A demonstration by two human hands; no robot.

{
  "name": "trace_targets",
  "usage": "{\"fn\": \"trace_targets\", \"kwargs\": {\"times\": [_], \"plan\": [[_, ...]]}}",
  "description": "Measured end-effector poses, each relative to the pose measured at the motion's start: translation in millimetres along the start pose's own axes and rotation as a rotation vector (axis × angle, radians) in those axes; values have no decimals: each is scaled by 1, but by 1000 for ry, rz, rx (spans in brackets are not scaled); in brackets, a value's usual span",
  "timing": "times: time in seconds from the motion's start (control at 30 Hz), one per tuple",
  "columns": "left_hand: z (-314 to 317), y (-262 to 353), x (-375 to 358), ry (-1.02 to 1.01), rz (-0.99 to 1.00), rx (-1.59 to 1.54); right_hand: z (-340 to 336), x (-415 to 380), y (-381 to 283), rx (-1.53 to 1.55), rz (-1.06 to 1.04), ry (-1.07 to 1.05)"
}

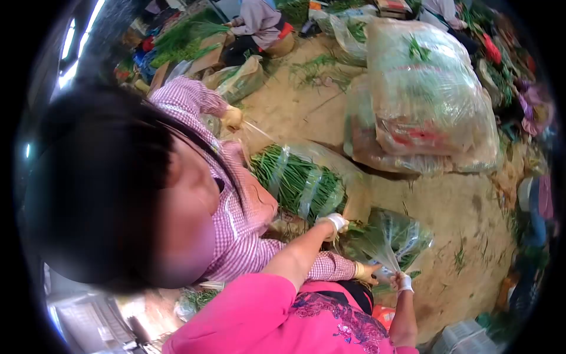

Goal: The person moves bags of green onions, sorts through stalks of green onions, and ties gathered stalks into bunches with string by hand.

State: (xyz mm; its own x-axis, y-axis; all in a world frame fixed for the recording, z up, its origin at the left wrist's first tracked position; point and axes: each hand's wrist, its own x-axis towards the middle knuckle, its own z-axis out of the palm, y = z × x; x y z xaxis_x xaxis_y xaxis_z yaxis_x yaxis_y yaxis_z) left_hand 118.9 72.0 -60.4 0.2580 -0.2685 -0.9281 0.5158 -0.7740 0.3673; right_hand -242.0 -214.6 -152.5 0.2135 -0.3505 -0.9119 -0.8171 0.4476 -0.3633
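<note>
Head view: both hands, left (335, 223) and right (404, 283), clutch the small plastic bag (392, 239); bare ground (466, 206) beyond.

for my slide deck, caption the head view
Gloved left hand and right hand gather a clear bag of greens beside a co-worker.

The co-worker's head fills the left of the view and is blurred, and it hides whatever lies behind it. The left hand (336, 223) is gloved and partly sunk among the greens, so its fingers cannot be made out. The right hand (404, 282) closes around the gathered neck of a clear plastic bag (392, 239), whose contents show only as green blur through the film. The co-worker's gloved hand (367, 272) overlaps that same neck, hiding the exact grip. The pink sleeve (265, 318) is cut off by the bottom edge. People at the top edge are cropped, and the goods along the right rim are too small and distorted to name.
</note>
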Motion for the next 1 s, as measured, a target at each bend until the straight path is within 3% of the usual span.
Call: {"fn": "trace_targets", "kwargs": {"times": [0.07,0.1,0.13,0.17,0.2,0.23,0.27,0.3,0.33,0.4,0.47,0.5,0.53,0.6,0.63,0.77,0.87,0.9,1.0], "plan": [[-1,33,-59,31,28,75,8,-43,-6,124,-39,-110],[7,2,-25,21,34,-71,8,-47,2,75,-55,-111],[11,16,-50,179,69,92,9,-60,-9,-63,-72,-130],[13,34,-72,193,36,130,7,-63,-14,-37,-53,-157],[12,20,-48,160,-54,95,14,-78,-33,22,-47,-154],[10,-22,-3,85,-10,-153,6,-67,-32,63,-45,-237],[9,-14,-21,54,-26,-281,9,-62,-40,42,-41,-241],[7,-14,-26,87,-19,-157,13,-76,-59,43,-35,-286],[11,-8,-40,136,-49,-251,15,-63,-54,40,-26,-236],[12,-29,-29,73,62,-470,23,-59,-68,136,51,-362],[12,-31,-22,110,-63,-484,39,-88,-104,181,157,-321],[14,-6,-43,162,-133,-453,30,-68,-95,40,141,-343],[16,-17,-31,138,-36,-555,24,-44,-83,-100,113,-369],[20,-5,-27,216,-53,-400,4,-58,-111,205,92,-402],[23,-4,-21,222,-86,-498,-10,-70,-133,259,143,-480],[32,-22,-20,213,16,-549,-42,-83,-140,104,113,-392],[31,-81,-26,840,302,308,-57,-109,-128,220,151,-272],[34,-56,-51,944,176,297,-67,-109,-116,227,146,-314],[28,-21,-65,81,-271,391,-79,-104,-98,195,118,-335]]}}
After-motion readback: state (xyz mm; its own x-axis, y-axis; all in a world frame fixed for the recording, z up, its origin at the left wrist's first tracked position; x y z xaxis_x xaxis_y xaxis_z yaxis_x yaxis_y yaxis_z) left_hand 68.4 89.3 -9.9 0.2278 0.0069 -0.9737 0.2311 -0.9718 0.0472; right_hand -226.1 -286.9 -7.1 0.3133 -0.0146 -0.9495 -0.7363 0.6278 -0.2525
